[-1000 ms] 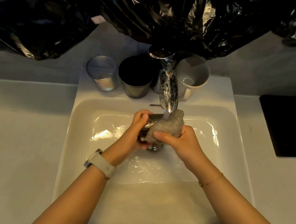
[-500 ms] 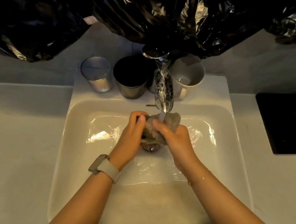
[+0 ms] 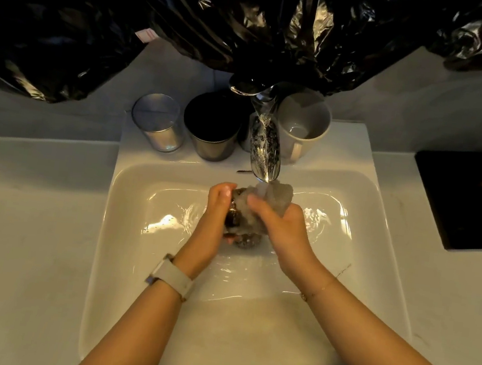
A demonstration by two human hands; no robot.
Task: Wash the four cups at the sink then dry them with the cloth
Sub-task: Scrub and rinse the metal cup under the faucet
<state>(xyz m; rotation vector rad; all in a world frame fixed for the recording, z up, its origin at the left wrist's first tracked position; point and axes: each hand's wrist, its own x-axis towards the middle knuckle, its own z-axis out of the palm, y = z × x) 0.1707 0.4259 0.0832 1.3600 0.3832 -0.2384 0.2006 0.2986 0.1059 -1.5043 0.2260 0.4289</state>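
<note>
Scrubbing a small dark shiny cup (image 3: 236, 223) under the running chrome tap (image 3: 264, 148), low in the white rectangular basin (image 3: 123, 228). Left hand (image 3: 213, 218) curling its fingers round the cup's side; right hand (image 3: 281, 229) pinching a wet pale crumpled cloth (image 3: 273, 197) and pressing it against the cup. Probably best turning the cup steadily with the left hand, working the cloth over rim and inside, and gripping firmly since wet metal is likely slippery.

Counting four cups: one in hand, plus three standing on the ledge behind, namely a silvery tumbler (image 3: 157, 120), a dark metal tumbler (image 3: 212, 126) and a white ceramic mug (image 3: 302, 126). One cloth, one tap.
</note>
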